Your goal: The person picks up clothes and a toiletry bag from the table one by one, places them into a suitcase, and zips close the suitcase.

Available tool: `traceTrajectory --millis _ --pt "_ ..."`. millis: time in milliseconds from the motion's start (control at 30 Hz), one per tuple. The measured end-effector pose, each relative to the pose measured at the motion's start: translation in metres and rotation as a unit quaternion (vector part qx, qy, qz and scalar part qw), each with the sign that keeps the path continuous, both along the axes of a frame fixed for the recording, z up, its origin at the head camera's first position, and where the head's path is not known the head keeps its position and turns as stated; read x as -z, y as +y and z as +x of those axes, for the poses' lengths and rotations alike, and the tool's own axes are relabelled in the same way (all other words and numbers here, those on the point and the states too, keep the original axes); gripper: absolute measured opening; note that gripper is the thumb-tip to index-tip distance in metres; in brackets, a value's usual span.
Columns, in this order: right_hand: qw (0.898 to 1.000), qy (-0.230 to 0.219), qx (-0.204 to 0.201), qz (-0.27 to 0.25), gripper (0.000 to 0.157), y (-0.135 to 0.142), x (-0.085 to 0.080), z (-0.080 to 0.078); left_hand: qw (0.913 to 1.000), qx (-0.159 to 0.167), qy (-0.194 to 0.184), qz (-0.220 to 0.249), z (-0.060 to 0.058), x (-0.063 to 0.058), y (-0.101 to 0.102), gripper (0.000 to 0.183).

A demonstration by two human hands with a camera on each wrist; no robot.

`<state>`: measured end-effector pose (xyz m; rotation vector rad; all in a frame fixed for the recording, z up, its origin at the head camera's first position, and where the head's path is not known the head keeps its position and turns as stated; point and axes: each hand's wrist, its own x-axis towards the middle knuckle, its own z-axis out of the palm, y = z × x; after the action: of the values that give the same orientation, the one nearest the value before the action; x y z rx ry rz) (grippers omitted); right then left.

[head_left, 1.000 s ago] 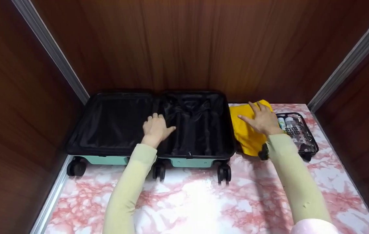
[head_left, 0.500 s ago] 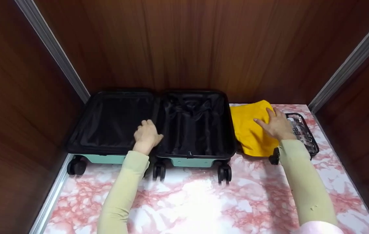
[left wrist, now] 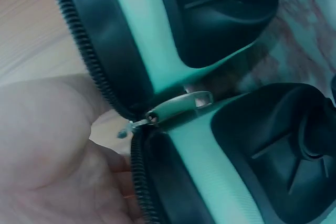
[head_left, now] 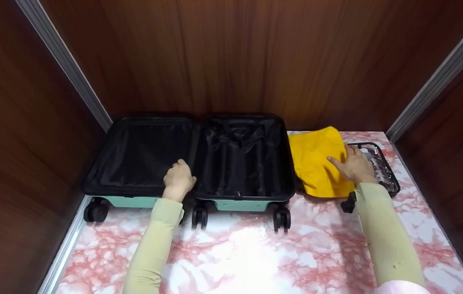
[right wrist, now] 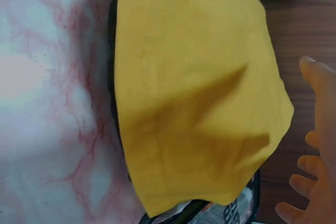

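Observation:
A mint-green suitcase lies wide open, its black lining showing in the left half (head_left: 141, 157) and right half (head_left: 239, 163). My left hand (head_left: 178, 177) is over the near end of the seam between the halves, fingers loosely curled. In the left wrist view, the palm is beside the black zipper (left wrist: 86, 51) and a metal zipper pull (left wrist: 126, 131); part of the fingers is hidden behind the zipper edge. My right hand (head_left: 358, 165), fingers spread, is over the right edge of a yellow cloth (head_left: 319, 159). The right wrist view shows that hand (right wrist: 323, 145) apart from the cloth.
A clear pouch (head_left: 380, 167) with black trim pokes out right of the cloth, partly covered. Black caster wheels (head_left: 281, 218) stick out from the suitcase's near side. Brown wood-grain panels (head_left: 231, 57) enclose the pink-and-white marbled surface (head_left: 223, 253).
My left hand has moved left and nearer, from over the right half's lining to the near end of the seam. My right hand has slid right across the cloth, uncovering its middle.

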<state>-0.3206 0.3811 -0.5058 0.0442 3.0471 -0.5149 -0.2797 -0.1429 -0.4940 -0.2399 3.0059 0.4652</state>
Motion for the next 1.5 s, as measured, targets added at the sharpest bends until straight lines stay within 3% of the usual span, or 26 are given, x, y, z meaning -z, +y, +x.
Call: traceTrajectory --millis 333,567,767,967,1233,1500 --pt "0.996 -0.058 0.06 -0.006 0.109 0.019 0.011 0.015 0.9989 0.006 -0.045 0.016 -0.006 0.002 -0.001 0.062" --pt "0.987 -0.105 0.102 -0.06 0.114 0.025 0.019 0.027 0.9978 0.018 -0.06 0.022 -0.007 0.001 -0.002 0.064" --pt "0.987 -0.106 0.104 -0.065 0.11 0.026 0.023 0.029 0.9973 0.017 -0.068 0.019 -0.008 0.004 -0.003 0.066" --pt "0.986 -0.09 0.113 -0.082 0.097 0.021 0.03 0.028 0.997 0.014 -0.074 0.017 -0.007 0.005 -0.004 0.067" --pt "0.975 -0.102 0.152 -0.129 0.093 0.008 0.033 0.027 0.9966 0.016 -0.079 0.016 -0.005 0.004 -0.003 0.07" --pt "0.977 -0.051 0.156 -0.138 0.078 0.005 0.04 0.029 0.9963 0.012 -0.085 0.007 -0.006 0.004 -0.002 0.071"
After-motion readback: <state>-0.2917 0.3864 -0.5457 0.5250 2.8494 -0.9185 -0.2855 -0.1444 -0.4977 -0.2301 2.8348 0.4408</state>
